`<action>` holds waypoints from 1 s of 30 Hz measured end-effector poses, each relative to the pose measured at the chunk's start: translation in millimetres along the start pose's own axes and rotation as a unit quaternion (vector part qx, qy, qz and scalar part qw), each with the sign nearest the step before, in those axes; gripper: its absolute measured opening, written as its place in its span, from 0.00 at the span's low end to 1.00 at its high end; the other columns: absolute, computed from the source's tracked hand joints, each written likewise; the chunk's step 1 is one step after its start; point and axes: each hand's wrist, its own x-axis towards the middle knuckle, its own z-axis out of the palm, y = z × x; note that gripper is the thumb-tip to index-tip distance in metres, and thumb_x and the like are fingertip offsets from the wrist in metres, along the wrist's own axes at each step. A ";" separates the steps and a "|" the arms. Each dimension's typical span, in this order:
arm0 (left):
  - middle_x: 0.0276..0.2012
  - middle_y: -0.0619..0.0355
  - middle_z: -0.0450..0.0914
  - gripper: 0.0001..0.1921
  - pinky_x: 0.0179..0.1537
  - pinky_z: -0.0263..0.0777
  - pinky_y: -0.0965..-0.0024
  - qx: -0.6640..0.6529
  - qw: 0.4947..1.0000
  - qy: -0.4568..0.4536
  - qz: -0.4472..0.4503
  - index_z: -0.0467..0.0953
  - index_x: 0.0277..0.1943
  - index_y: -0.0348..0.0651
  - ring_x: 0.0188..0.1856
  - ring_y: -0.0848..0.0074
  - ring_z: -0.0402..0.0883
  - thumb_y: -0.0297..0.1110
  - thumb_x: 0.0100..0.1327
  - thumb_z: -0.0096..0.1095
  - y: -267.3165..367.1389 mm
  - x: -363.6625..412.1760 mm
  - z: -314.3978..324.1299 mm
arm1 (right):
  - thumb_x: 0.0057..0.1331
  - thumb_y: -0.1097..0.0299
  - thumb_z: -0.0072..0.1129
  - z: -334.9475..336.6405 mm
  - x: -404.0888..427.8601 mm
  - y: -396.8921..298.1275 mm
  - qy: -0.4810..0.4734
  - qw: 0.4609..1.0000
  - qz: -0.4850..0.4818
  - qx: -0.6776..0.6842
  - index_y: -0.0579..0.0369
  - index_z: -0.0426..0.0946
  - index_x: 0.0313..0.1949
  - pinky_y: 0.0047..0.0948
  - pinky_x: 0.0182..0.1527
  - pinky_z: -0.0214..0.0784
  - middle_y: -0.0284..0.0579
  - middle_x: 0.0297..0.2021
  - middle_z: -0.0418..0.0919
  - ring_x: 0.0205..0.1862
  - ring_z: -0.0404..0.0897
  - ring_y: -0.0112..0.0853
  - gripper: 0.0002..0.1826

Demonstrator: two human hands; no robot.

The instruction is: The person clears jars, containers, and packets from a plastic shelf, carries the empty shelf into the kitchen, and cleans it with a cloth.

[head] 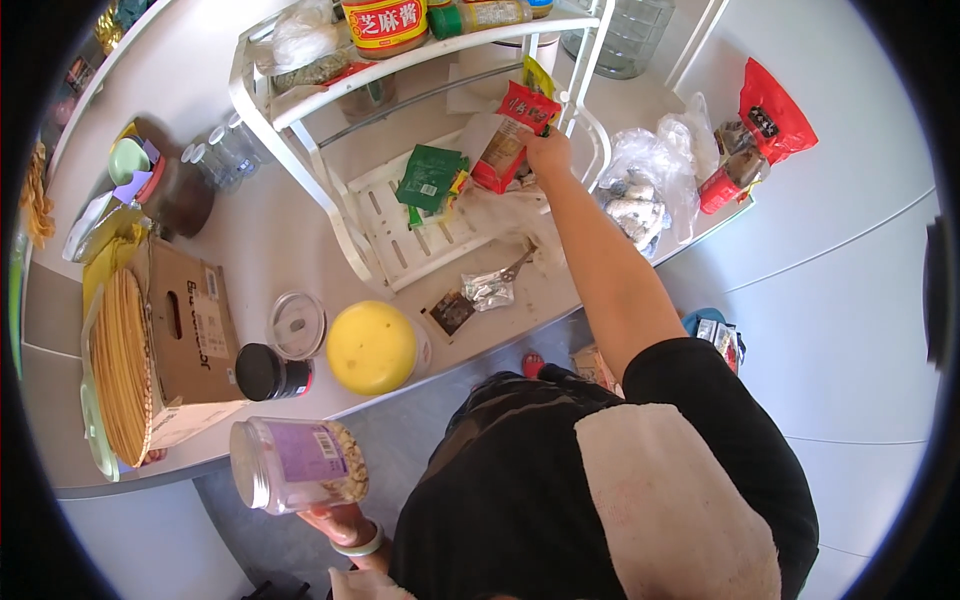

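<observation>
My left hand (339, 523) grips a clear plastic jar (300, 465) with a silvery lid and a purple label; pale pieces of food sit at one end of it. The jar is tilted on its side, off the counter's front edge. At the lower tier of a white rack (379, 262), my right hand (550, 156) has its fingers on a red food packet (504, 142) with a see-through window. Beside that packet lie a dark green packet (429, 177) and a crumpled plastic bag (499, 210). A yellow packet (537, 75) shows just behind.
A yellow-lidded container (371, 347), a black-lidded jar (262, 373) and a round clear lid (297, 325) stand near the counter's front edge. Left of them is a cardboard box (196, 330). Plastic bags (637, 187) and a red pouch (776, 112) lie at the right.
</observation>
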 end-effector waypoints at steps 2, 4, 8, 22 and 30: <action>0.64 0.45 0.54 0.45 0.62 0.55 0.52 -0.001 1.000 -0.003 0.001 0.45 0.68 0.38 0.63 0.56 0.59 0.58 0.57 0.54 0.7 5.1 -0.9 | 0.52 0.57 0.64 1.3 -7.0 2.2 0.006 1.000 -0.005 0.006 0.59 0.77 0.41 0.37 0.43 0.69 0.55 0.36 0.80 0.40 0.79 0.43 0.22; 0.63 0.44 0.57 0.42 0.62 0.57 0.52 0.000 1.000 -0.024 0.019 0.47 0.67 0.37 0.63 0.57 0.61 0.57 0.60 0.53 7.4 10.6 5.0 | 0.51 0.54 0.62 1.7 -21.3 0.3 0.009 1.000 -0.011 0.011 0.58 0.77 0.42 0.40 0.46 0.69 0.58 0.37 0.79 0.42 0.78 0.49 0.23; 0.63 0.45 0.57 0.41 0.61 0.58 0.53 0.008 0.999 -0.042 0.025 0.49 0.66 0.37 0.63 0.57 0.61 0.57 0.60 0.53 5.0 14.1 -6.6 | 0.55 0.60 0.61 -9.2 -51.4 -16.2 0.008 0.996 -0.043 0.083 0.61 0.77 0.43 0.35 0.42 0.68 0.54 0.33 0.80 0.36 0.78 0.41 0.20; 0.63 0.45 0.56 0.42 0.61 0.57 0.53 -0.002 0.998 -0.049 0.032 0.48 0.67 0.37 0.63 0.57 0.61 0.58 0.59 0.54 0.7 10.8 7.5 | 0.62 0.70 0.59 -83.8 -92.2 -58.6 0.023 0.955 -0.182 0.233 0.61 0.76 0.44 0.22 0.39 0.67 0.36 0.33 0.80 0.34 0.74 0.20 0.13; 0.63 0.45 0.56 0.43 0.62 0.57 0.53 0.007 0.999 -0.047 0.026 0.48 0.67 0.38 0.63 0.57 0.61 0.58 0.59 0.54 -4.5 -12.9 39.5 | 0.61 0.69 0.61 -167.2 -75.2 -48.3 -0.038 0.940 -0.092 0.328 0.55 0.77 0.44 0.14 0.24 0.59 0.28 0.31 0.79 0.23 0.66 0.12 0.12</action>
